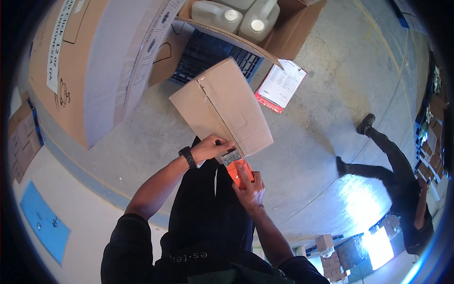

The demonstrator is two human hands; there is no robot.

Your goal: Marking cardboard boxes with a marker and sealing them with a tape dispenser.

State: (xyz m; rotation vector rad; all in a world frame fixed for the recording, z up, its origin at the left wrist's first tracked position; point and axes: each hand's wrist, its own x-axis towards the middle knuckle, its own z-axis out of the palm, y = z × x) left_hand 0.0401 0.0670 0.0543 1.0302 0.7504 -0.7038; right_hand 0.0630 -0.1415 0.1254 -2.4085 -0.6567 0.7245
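A closed cardboard box (227,103) with a seam along its top lies in front of my legs. In my right hand (251,186) is an orange tape dispenser (239,172), its metal head close to the box's near edge. My left hand (211,147), with a black watch on the wrist, is at that same edge beside the dispenser head, thumb and fingers drawn together. Whether it pinches a tape end is too small to tell.
An open carton (244,44) of translucent plastic jugs (259,21) stands beyond, by a dark blue plastic pallet (202,53). A clipboard with papers (282,83) lies right of it. Large printed cartons (71,71) rise at left. Another person (400,184) walks at right.
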